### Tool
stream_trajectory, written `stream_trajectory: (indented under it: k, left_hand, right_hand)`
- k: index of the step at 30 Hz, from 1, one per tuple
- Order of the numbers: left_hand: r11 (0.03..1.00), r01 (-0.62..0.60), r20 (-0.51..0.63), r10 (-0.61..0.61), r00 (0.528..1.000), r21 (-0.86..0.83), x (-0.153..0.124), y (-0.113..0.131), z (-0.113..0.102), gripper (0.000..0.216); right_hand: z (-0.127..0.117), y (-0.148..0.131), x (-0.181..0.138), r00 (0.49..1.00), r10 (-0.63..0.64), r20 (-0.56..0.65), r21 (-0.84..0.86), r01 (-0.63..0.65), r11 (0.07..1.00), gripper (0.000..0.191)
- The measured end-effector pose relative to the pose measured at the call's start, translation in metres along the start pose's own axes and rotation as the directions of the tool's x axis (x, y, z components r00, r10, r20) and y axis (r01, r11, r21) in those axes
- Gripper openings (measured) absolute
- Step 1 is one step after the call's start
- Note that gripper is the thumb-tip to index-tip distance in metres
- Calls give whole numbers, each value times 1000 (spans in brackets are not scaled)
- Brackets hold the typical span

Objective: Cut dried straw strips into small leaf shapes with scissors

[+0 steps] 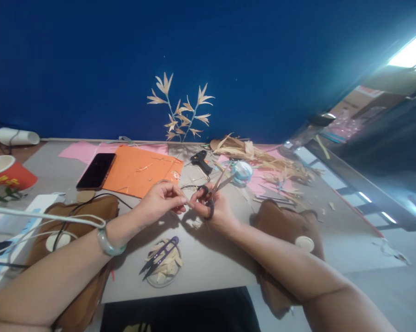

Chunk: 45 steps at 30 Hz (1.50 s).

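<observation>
My left hand (164,199) pinches a small pale piece, too small to make out, over the middle of the table. My right hand (216,210) has its fingers through the dark handles of a pair of scissors (223,180), whose parted blades point up and away. The fingertips of both hands almost meet at the pale piece. Below my hands, a round dish (161,282) holds cut strips of dried husk, with purple thread snips (161,256) lying across it. Beyond, two stems of pale husk flowers (182,113) stand against the blue wall.
An orange sheet (142,168) and a phone (96,170) lie at left, near a red paper cup (10,171). Behind my right hand are a glue gun (201,161), a roll of tape (242,172) and dried husks (249,150). Brown cushions (284,223) lie under both forearms.
</observation>
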<state>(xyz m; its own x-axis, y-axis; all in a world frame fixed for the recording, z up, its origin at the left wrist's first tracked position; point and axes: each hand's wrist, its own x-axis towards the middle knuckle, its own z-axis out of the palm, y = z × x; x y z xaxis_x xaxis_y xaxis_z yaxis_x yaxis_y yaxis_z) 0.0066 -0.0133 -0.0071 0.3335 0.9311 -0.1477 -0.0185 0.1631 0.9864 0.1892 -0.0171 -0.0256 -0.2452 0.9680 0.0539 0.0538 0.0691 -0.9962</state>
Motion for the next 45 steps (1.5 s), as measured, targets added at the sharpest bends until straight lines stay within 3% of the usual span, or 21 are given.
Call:
stream_trajectory:
  k: [2, 5, 9, 13, 28, 45]
  left_hand:
    - [1000, -10, -10, 10, 1000, -28, 1, 0, -2, 23]
    - [997, -19, -54, 16, 998, -72, 3, 1, -7, 24]
    - [991, 1, -105, -16, 994, -135, 4, 3, -12, 25]
    - [992, -19, -122, 4, 992, -125, 5, 4, -13, 23]
    - [989, -10, -112, -7, 994, -149, 5, 1, -15, 19]
    - [982, 30, -148, -59, 987, -189, 5, 4, -13, 23]
  right_hand:
    - [-3, -4, 1, 1000, 11, 3, -24, -11, 1000, 38]
    - [-9, -10, 6, 992, 47, 121, -113, -34, 993, 43]
    - [-14, -14, 10, 947, 100, 307, -265, -16, 964, 50]
    - [-14, -14, 10, 912, 184, 367, -360, -43, 932, 51]
    - [-12, -7, 6, 879, 309, 364, -274, -215, 937, 49]
    - [-13, 2, 9, 882, 299, 365, -187, -245, 951, 52]
